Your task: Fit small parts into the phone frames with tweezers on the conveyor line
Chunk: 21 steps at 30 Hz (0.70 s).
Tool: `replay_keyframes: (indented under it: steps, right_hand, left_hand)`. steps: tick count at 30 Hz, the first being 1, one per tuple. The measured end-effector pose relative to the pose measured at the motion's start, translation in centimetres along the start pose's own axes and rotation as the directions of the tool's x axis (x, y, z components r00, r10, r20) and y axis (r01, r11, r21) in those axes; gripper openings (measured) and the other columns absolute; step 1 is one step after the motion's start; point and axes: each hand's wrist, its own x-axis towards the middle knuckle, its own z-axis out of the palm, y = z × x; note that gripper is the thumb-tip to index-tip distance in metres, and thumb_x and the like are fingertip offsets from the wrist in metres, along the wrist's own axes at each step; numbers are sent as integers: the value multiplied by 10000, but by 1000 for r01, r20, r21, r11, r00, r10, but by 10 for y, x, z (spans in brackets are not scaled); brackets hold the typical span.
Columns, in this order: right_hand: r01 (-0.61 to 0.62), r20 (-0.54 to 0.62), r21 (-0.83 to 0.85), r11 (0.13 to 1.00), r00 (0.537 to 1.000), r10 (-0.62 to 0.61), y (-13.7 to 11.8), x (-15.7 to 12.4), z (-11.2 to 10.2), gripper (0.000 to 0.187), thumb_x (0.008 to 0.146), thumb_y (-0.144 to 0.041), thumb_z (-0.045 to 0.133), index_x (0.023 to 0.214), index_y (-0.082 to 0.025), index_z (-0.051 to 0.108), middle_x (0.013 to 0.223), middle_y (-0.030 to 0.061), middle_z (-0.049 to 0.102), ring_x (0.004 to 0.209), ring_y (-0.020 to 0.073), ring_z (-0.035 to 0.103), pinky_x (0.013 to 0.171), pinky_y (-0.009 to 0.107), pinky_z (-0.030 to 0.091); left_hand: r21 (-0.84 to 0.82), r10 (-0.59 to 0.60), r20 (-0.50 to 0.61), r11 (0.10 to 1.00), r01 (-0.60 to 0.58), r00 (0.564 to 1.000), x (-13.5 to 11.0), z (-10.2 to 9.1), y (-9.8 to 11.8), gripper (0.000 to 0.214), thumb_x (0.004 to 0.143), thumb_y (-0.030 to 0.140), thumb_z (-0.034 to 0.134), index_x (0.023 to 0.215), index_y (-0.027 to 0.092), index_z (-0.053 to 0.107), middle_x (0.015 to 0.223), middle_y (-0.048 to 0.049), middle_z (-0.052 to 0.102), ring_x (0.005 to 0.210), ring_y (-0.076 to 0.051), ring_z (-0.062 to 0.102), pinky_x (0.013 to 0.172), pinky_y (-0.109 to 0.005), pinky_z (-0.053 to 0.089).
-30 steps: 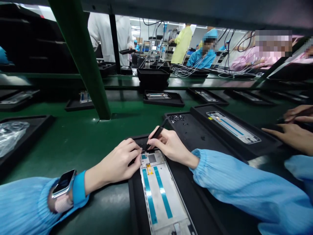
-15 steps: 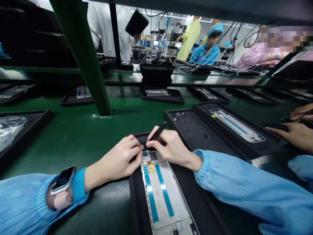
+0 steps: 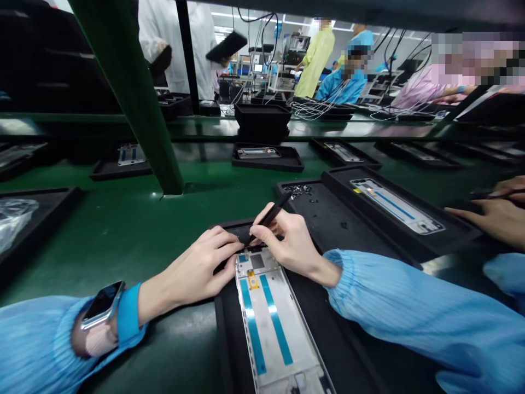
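A silver phone frame (image 3: pixel 273 323) with two blue strips lies lengthwise in a black tray (image 3: pixel 229 350) right in front of me. My left hand (image 3: pixel 197 268) rests on the tray's left rim, its fingertips pinched against the frame's top left corner. My right hand (image 3: pixel 289 241) grips black tweezers (image 3: pixel 268 217) like a pen, the tip pointing down at the frame's top edge. Both sleeves are blue, and a smartwatch (image 3: pixel 100 309) sits on my left wrist.
A second black tray (image 3: pixel 328 219) with small dark parts (image 3: pixel 298 191) and a tray holding another frame (image 3: pixel 396 205) lie to the right. A co-worker's hands (image 3: pixel 492 210) work at the far right. A green post (image 3: pixel 131 98) rises ahead left. More trays line the green belt.
My hands stay at the frame's top edge; the tweezers have tilted a little more to the right. The view has shifted slightly, and a person at the back has lifted a black tray.
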Motion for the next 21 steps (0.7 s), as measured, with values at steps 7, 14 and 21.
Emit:
replay_keyframes:
  steps: [7, 14, 21]
  right_hand:
    - [43, 25, -107, 993, 999, -41, 3, 0, 0, 102, 825, -220, 537, 752, -149, 531, 670, 12, 574, 590, 123, 597, 535, 227, 493]
    - [103, 87, -128, 986, 992, -92, 2, 2, -1, 89, 817, -170, 535, 733, -139, 540, 681, 9, 547, 588, 108, 551, 555, 223, 464]
    - [118, 84, -142, 983, 991, -106, 1, 1, 1, 107, 825, -209, 530, 739, -147, 543, 678, 7, 575, 588, 109, 551, 547, 211, 439]
  left_hand:
    - [-25, 43, 11, 999, -43, 999, 0, 0, -1, 261, 862, 126, 422, 1009, 87, 634, 979, -114, 627, 919, -206, 530, 807, -354, 495]
    - [-34, 31, 33, 999, -30, 999, 0, 0, -3, 269, 866, 128, 416, 1035, 86, 620, 980, -115, 620, 919, -210, 520, 809, -369, 490]
    - [-31, 111, -15, 993, -111, 994, -6, -2, 12, 217, 876, 186, 442, 985, 179, 630, 926, -96, 630, 898, -225, 549, 761, -398, 506]
